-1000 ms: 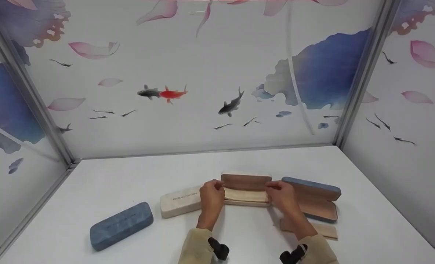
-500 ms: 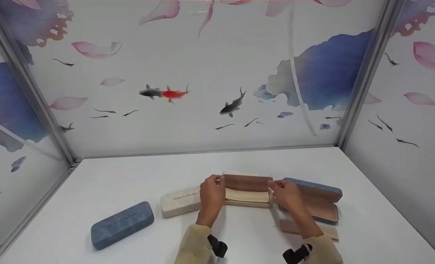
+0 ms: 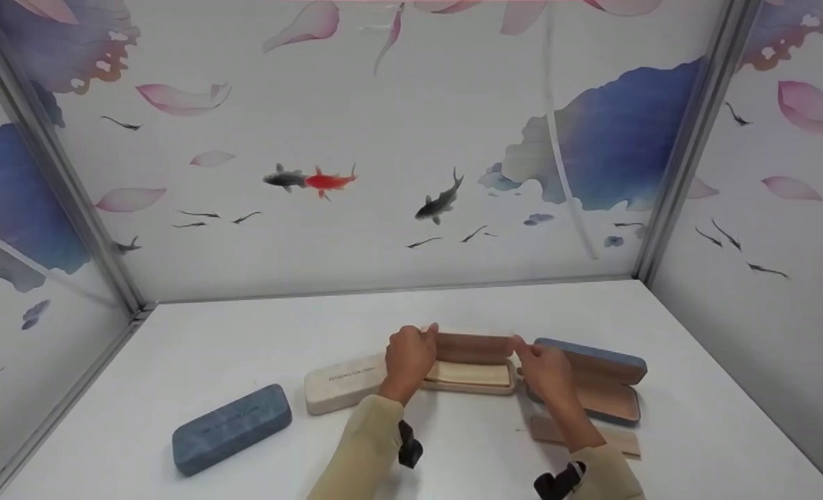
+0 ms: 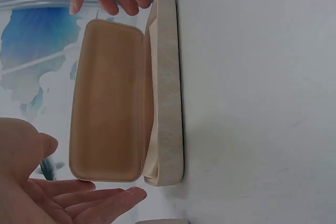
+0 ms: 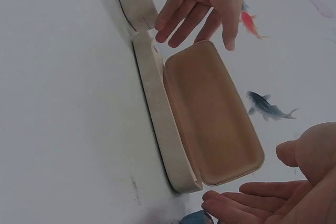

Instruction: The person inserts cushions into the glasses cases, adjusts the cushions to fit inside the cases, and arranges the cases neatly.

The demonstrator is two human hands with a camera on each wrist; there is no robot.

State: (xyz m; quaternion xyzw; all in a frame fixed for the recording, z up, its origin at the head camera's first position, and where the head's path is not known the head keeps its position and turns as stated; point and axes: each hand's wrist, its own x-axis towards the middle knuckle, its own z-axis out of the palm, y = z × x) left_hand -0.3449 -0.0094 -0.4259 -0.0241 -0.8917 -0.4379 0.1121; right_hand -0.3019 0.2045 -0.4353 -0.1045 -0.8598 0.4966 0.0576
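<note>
Higher than a second ago, the left hand (image 3: 410, 355) has come up and to the right, so that its thumb now stands by the upper left corner of the raised lid (image 3: 475, 345) of the open cream case (image 3: 477, 389). Less has changed with the right hand (image 3: 547, 368), which has drawn slightly right, its thumb at the lid's right corner. That case remains in the middle of the desk (image 3: 244, 333), lid up, with brown lining showing and a folded cream cloth (image 3: 470, 373) lying in its base as before. Both wrist views show the hands open, fingers extended and relaxed, one at each end of the lid; the left fingers lie against or just beside their end, contact being hard to tell, and the right hand is close beside the other. Outward from there, the other things have kept their places: a closed cream case (image 3: 345, 383) with dark lettering, its right end behind the left hand; an open blue case (image 3: 609, 399) on the right; a folded tan cloth (image 3: 621, 442) in front of that, partly behind the right forearm; and a closed blue case (image 3: 232, 429) at the far left.
</note>
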